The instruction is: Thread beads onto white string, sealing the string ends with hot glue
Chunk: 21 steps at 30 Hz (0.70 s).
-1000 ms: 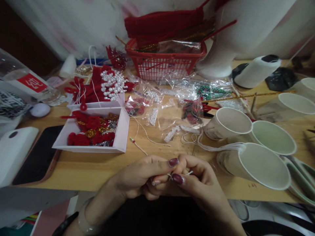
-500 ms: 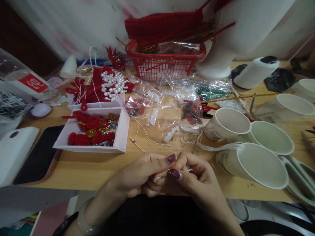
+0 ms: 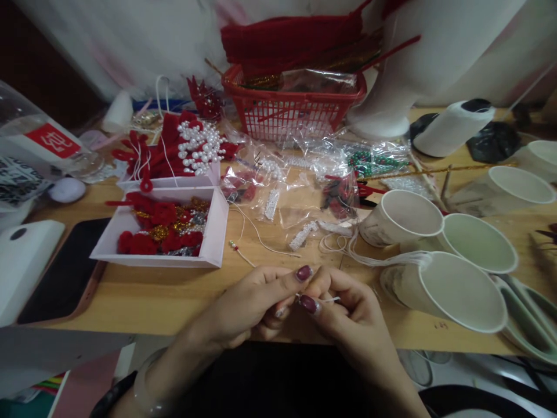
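Observation:
My left hand [image 3: 256, 302] and my right hand [image 3: 348, 307] meet at the table's front edge, thumbs and fingers pinched close together. Between them they grip a thin white cord [image 3: 333, 299], whose short end pokes out past my right thumb. Most of the cord is hidden behind the fingers. Just beyond my left hand, a string with small red and green beads [image 3: 234, 246] runs down towards the fingers; whether it is the same cord I cannot tell. Past the fingertips lies a cluster of clear beads [image 3: 303, 235].
Left stands a white box [image 3: 213, 238] of red and gold pieces, beside a phone [image 3: 65, 273] and a bottle [image 3: 52, 139]. Paper cups [image 3: 461, 296] crowd the right, white cords [image 3: 378, 262] draped from one. Behind are plastic bags [image 3: 300, 197], a red basket [image 3: 291, 113] and a thread cone [image 3: 450, 130].
The view has shifted slightly. Both hands keep nearly the same pinch on the cord, with only small finger movements.

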### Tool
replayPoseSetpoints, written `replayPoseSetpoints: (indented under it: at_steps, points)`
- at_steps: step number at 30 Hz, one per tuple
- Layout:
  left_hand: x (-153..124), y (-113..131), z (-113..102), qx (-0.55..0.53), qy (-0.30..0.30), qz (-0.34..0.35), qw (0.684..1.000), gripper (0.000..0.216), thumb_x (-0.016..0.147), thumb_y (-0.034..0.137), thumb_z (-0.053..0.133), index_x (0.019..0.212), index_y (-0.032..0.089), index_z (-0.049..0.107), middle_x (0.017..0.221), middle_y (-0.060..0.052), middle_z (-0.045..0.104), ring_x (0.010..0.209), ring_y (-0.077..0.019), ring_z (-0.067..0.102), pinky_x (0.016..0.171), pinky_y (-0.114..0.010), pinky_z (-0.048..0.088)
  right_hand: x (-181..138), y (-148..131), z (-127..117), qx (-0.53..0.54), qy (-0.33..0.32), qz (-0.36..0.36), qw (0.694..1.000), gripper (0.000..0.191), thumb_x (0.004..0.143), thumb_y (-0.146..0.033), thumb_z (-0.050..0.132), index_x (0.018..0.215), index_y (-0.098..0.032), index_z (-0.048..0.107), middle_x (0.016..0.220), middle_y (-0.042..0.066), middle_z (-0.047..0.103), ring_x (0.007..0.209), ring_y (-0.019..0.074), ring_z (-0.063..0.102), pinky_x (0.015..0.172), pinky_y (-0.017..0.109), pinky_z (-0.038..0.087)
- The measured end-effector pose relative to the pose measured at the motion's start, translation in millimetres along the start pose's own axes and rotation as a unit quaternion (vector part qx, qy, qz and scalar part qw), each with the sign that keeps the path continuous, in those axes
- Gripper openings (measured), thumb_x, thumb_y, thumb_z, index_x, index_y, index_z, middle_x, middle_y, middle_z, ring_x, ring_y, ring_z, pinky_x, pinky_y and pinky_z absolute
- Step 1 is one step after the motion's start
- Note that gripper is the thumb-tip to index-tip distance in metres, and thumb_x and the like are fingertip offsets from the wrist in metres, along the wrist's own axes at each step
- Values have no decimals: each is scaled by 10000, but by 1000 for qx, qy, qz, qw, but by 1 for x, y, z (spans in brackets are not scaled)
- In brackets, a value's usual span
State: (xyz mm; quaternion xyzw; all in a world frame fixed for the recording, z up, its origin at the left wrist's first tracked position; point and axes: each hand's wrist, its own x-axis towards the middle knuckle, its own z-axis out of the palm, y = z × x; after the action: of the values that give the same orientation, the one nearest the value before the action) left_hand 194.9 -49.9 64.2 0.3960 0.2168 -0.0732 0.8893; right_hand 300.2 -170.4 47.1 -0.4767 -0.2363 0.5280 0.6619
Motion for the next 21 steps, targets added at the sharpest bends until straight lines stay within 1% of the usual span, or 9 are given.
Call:
replayPoseSetpoints:
  at_steps: [4, 7, 10, 14, 17, 19, 21]
  points:
    - [0, -1, 3, 18, 35, 19, 999, 583, 773, 651, 652, 530, 185, 401, 430, 101, 307, 343, -25, 205, 313, -166, 132, 1, -2, 1, -5, 1, 1, 1000, 289, 810, -349, 768, 688, -183, 566, 518, -113, 240, 443, 34, 132, 390, 163, 116]
    - [0, -1, 4, 41, 55, 32, 997, 583, 767, 669, 639, 537, 188, 404, 437, 101, 309, 356, -30, 213, 321, -170, 146, 1, -5, 2, -13, 3, 2, 1000, 300, 788, -355, 784, 679, -185, 563, 513, -115, 226, 441, 35, 133, 388, 164, 127]
    - [-1, -1, 4, 58, 56, 40, 996, 573, 761, 668, 645, 553, 184, 421, 452, 98, 326, 365, -32, 231, 327, -169, 163, 1, -6, 2, -18, -2, 0, 1000, 300, 796, -353, 772, 676, -186, 555, 515, -114, 237, 442, 36, 133, 389, 167, 126]
    - [-2, -1, 1, 74, 43, 19, 996, 516, 800, 626, 639, 618, 178, 461, 493, 98, 348, 387, -31, 238, 347, -162, 183, 0, -4, 1, -13, -1, 10, 1000, 295, 757, -278, 800, 658, -186, 537, 527, -110, 254, 442, 31, 139, 395, 166, 127]
    - [-2, -3, 0, 59, 38, 16, 997, 517, 813, 617, 629, 605, 180, 448, 485, 96, 347, 380, -33, 221, 342, -172, 160, 1, -5, 4, -30, 6, 12, 999, 291, 742, -284, 806, 656, -182, 547, 517, -101, 325, 444, 34, 169, 402, 172, 138]
    - [-1, -4, 0, 33, 36, 19, 999, 561, 806, 637, 622, 553, 183, 410, 450, 96, 329, 357, -30, 195, 331, -183, 129, 1, -8, 7, -59, 13, 0, 998, 275, 755, -315, 792, 670, -180, 568, 519, -84, 399, 447, 42, 200, 405, 179, 168]
    - [0, -4, 1, 5, 34, 20, 999, 599, 788, 655, 628, 516, 185, 376, 422, 96, 312, 341, -23, 177, 329, -188, 101, 1, -11, 10, -95, 23, -25, 995, 248, 766, -323, 776, 691, -184, 585, 520, -76, 427, 449, 51, 236, 406, 182, 217]
